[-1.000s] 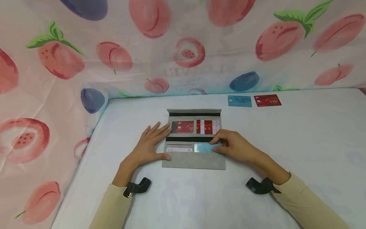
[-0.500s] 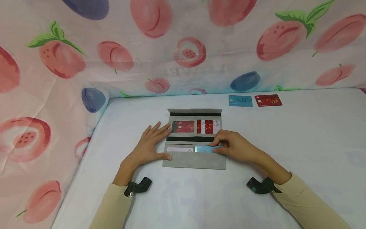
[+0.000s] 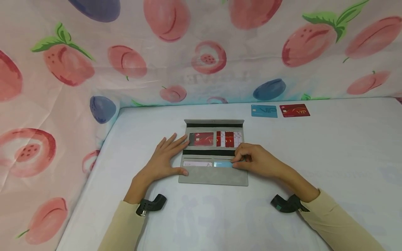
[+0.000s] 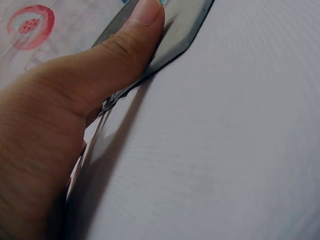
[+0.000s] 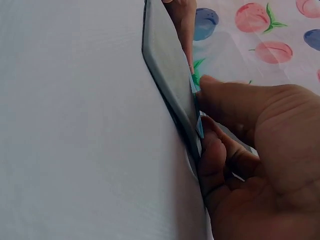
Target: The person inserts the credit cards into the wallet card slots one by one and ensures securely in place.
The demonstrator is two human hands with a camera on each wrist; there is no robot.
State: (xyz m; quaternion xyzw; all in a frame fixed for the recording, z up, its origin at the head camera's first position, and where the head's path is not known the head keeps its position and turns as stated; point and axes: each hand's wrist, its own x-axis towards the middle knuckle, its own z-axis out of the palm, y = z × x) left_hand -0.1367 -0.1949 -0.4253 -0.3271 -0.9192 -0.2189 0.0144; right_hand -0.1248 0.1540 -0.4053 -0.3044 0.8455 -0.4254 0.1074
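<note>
A grey wallet (image 3: 213,177) lies unfolded on the table, cards showing in its upper and lower halves. My left hand (image 3: 163,158) rests on its left edge with fingers spread, the thumb flat on the lower flap. In the left wrist view that thumb (image 4: 127,45) lies over the wallet's edge. At the lower right slot, my right hand (image 3: 259,158) pinches the right end of a light blue card (image 3: 223,164) between thumb and index finger. Only a narrow strip of this card shows above the slot; the rest is hidden. Beside it a white VIP card (image 3: 197,164) sits in the lower left slot.
A blue VIP card (image 3: 263,111) and a red VIP card (image 3: 294,110) lie side by side at the table's back edge. In the wallet's upper half are a red card (image 3: 203,139) and several red and white cards (image 3: 229,139). A fruit-patterned cloth (image 3: 150,80) hangs behind.
The light blue card has slid down into its slot, so less of it shows. My right thumb and fingers have shifted slightly with it; my left hand stays put.
</note>
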